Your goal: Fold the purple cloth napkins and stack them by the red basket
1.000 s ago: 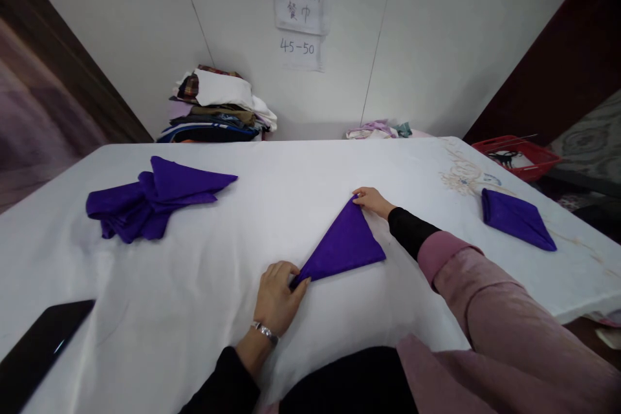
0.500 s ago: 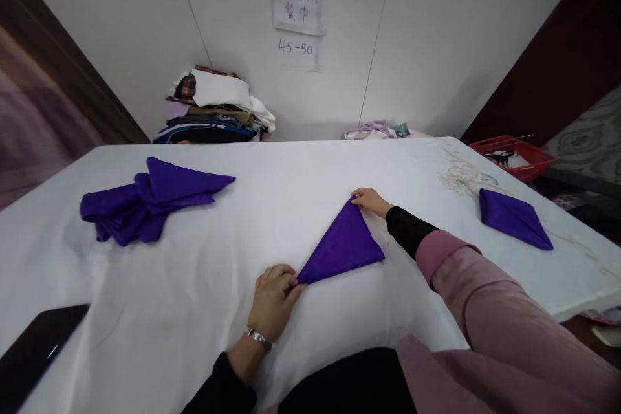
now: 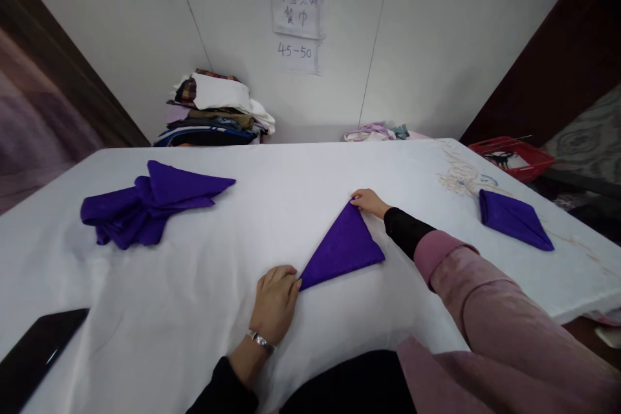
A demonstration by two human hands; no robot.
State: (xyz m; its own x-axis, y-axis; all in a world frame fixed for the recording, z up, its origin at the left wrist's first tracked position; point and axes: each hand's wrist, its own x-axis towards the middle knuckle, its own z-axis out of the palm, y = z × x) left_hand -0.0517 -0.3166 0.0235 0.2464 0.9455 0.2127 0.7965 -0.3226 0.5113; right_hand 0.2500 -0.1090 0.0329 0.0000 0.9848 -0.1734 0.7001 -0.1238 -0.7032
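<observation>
A purple cloth napkin (image 3: 342,247), folded into a triangle, lies flat on the white tablecloth in front of me. At its lower left tip is my left hand (image 3: 275,303), fingers drawn together and closed on the corner; the fingertips partly hide it. My right hand (image 3: 370,202) pinches the top corner between thumb and fingers. The napkin's lower right corner lies free on the cloth. Off to the left rests a loose heap of purple napkins (image 3: 155,200), and on the right a folded purple napkin (image 3: 515,218).
A dark flat device (image 3: 41,356) lies at the table's near left. Behind the far edge stand a pile of folded clothes (image 3: 218,107) and a smaller cloth bundle (image 3: 376,132). A red basket (image 3: 526,168) with scissors is beyond the right edge. A handwritten sign (image 3: 297,6) hangs on the wall.
My left hand has turned slightly, its thumb drawn in closer to the fingers at the napkin's lower left tip. My right hand keeps its pinch at the top corner.
</observation>
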